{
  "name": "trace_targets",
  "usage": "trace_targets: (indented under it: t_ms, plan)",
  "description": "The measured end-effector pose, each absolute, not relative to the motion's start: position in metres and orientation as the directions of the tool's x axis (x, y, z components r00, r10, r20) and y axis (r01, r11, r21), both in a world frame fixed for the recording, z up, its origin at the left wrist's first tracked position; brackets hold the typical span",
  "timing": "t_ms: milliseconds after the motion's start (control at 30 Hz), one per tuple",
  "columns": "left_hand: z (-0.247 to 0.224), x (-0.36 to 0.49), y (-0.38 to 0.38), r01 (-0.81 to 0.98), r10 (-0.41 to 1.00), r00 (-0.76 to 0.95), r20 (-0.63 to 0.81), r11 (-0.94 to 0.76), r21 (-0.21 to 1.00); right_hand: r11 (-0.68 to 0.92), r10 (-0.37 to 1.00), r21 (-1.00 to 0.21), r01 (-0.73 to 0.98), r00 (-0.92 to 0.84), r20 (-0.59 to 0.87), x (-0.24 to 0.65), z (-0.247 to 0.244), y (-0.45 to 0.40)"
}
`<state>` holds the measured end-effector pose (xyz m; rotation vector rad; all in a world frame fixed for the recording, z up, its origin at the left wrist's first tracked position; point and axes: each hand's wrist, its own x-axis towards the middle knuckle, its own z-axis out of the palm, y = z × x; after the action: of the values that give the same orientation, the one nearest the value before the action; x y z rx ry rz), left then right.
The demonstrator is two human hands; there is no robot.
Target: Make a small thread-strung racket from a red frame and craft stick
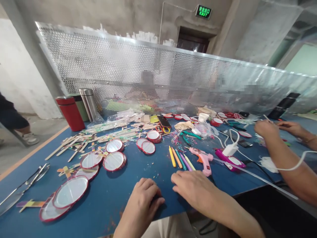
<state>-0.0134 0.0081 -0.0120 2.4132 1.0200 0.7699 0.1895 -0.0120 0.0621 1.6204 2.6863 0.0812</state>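
My left hand (145, 197) rests on the blue table (104, 198) near its front edge, fingers curled, with nothing visible in it. To its right, my right hand (190, 185) lies with bent fingers just below a row of coloured markers (178, 158); its palm side is hidden. A pink glue gun (203, 160) lies beyond that hand, a clear glue stick (257, 178) trailing from its rear. On the left are several round white discs with red rims (70, 191), some overlapping. Coloured crossed sticks (31, 204) lie beside them.
Wooden sticks (74, 145) are piled at the back left near a red bottle (70, 112). Glasses (27, 185) lie at the left. A purple power strip (229, 160) with white cables sits right. Another person's hands (268, 129) are at the right. A perforated metal screen (119, 66) stands behind.
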Motion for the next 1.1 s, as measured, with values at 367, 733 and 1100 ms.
trace_targets:
  t_ms: [367,733,1100]
  plan:
    - [-0.011,-0.013,0.007,0.526,0.744,0.594,0.304,-0.646,0.552,0.041,0.999,0.043,0.998,-0.04,-0.023,0.228,0.094,0.098]
    - [-0.014,-0.014,0.005,0.536,0.754,0.598,0.272,-0.628,0.564,0.018,0.998,0.071,0.997,-0.013,-0.06,0.229,0.081,0.181]
    - [-0.022,-0.007,0.003,0.556,0.788,0.519,0.331,-0.605,0.57,0.411,0.911,0.023,0.911,-0.412,0.024,0.141,0.07,0.22]
